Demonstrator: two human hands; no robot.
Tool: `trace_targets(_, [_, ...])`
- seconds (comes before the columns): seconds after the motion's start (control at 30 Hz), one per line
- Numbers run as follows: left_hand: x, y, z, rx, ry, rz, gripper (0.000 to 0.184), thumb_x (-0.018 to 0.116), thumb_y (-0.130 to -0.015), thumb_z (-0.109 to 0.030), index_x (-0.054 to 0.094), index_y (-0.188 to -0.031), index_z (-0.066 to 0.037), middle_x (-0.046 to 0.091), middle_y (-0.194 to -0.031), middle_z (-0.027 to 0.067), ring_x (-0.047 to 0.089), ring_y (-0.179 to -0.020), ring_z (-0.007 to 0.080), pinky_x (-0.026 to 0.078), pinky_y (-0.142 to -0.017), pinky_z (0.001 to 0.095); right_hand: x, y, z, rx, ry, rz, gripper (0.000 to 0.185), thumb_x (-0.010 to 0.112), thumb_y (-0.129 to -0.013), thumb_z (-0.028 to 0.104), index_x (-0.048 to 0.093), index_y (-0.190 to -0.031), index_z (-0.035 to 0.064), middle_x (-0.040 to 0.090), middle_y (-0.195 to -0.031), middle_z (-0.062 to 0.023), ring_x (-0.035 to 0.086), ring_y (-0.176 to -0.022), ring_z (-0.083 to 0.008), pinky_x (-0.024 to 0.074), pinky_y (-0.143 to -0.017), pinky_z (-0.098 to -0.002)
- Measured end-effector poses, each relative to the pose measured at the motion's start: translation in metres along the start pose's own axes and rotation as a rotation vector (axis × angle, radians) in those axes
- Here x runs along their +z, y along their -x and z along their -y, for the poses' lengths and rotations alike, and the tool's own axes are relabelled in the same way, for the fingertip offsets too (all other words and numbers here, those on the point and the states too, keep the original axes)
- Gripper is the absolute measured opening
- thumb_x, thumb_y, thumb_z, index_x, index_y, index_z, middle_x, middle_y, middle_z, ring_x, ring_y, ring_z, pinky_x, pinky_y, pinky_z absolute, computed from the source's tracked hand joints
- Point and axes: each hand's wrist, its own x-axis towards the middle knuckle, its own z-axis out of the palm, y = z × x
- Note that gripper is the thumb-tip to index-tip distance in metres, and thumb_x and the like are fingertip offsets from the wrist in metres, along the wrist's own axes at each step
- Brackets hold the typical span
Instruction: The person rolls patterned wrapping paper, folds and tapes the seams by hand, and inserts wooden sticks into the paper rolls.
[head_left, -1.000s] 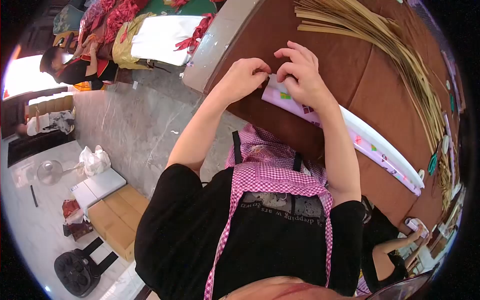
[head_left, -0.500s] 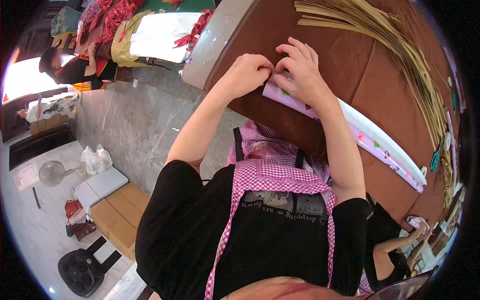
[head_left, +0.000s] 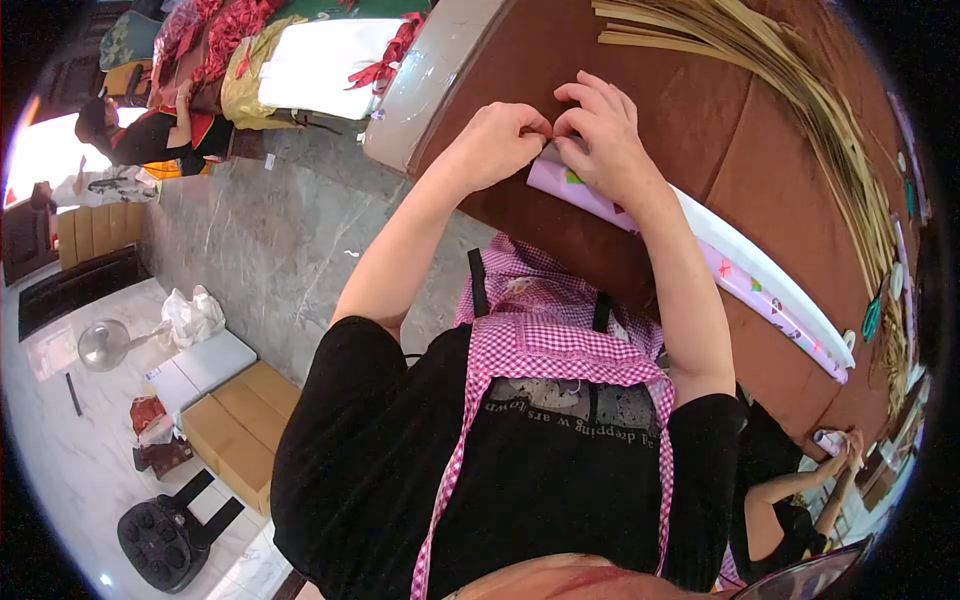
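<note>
Lilac printed sheet (head_left: 762,300), its end by both hands (head_left: 605,148), fingers curled toward each other, grasp unclear.

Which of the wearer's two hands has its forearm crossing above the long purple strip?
The right hand: its forearm passes over the purple strip, whereas the left hand has its forearm clear of it.
</note>
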Motion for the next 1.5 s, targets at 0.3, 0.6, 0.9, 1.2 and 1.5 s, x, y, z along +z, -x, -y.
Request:
trace_targets(0.3, [0.005,-0.002,0.002,0.03,-0.085,-0.05,0.023,0.063,-0.08,-0.012,0.069,-0.098,0.002,0.07,-0.085,0.0189,0.068,-0.077,0.0266,0.052,-0.071,0.0357,0.001,0.001,-0.002,0.024,-0.01,0.028,0.005,0.066,-0.08,0.007,0.062,-0.083,0.0074,0.057,-0.128,-0.0069,0.04,-0.136,-0.0322,0.0286,-0.112,-0.0461])
trace_targets(0.6, [0.01,-0.001,0.0,0.081,-0.16,-0.135,0.021,0.061,-0.081,-0.011,0.07,-0.097,0.0,0.069,-0.087,0.0209,0.069,-0.082,0.034,0.054,-0.073,0.0403,0.001,0.002,0.0,0.041,0.008,0.052,0.007,0.065,-0.081,0.009,0.062,-0.087,0.0067,0.055,-0.131,-0.0083,0.039,-0.137,-0.0322,0.0278,-0.112,-0.0462])
trace_targets(0.9, [0.011,0.004,-0.005,0.1,-0.142,-0.168,0.019,0.06,-0.08,-0.01,0.07,-0.093,0.001,0.069,-0.088,0.0205,0.069,-0.083,0.0346,0.054,-0.073,0.041,0.0,0.001,0.0,0.094,-0.032,0.054,0.006,0.065,-0.079,0.01,0.064,-0.084,0.0062,0.055,-0.132,-0.0085,0.038,-0.137,-0.0326,0.0261,-0.113,-0.0463])
trace_targets(1.2, [0.016,0.004,-0.006,0.162,-0.174,-0.197,0.019,0.06,-0.08,-0.011,0.069,-0.09,0.002,0.068,-0.089,0.0204,0.067,-0.085,0.0366,0.053,-0.075,0.0423,0.003,0.001,-0.002,0.086,-0.035,0.012,0.006,0.064,-0.075,0.008,0.063,-0.081,0.0064,0.057,-0.129,-0.0073,0.04,-0.136,-0.0328,0.0264,-0.113,-0.0467])
trace_targets(1.5, [0.015,0.005,-0.007,0.161,-0.176,-0.182,0.019,0.06,-0.081,-0.012,0.069,-0.091,0.001,0.068,-0.089,0.0199,0.067,-0.084,0.0358,0.053,-0.075,0.0414,0.007,0.0,-0.005,0.042,-0.018,-0.062,0.006,0.063,-0.073,0.006,0.062,-0.079,0.008,0.059,-0.127,-0.0047,0.042,-0.134,-0.0321,0.0273,-0.112,-0.0465])
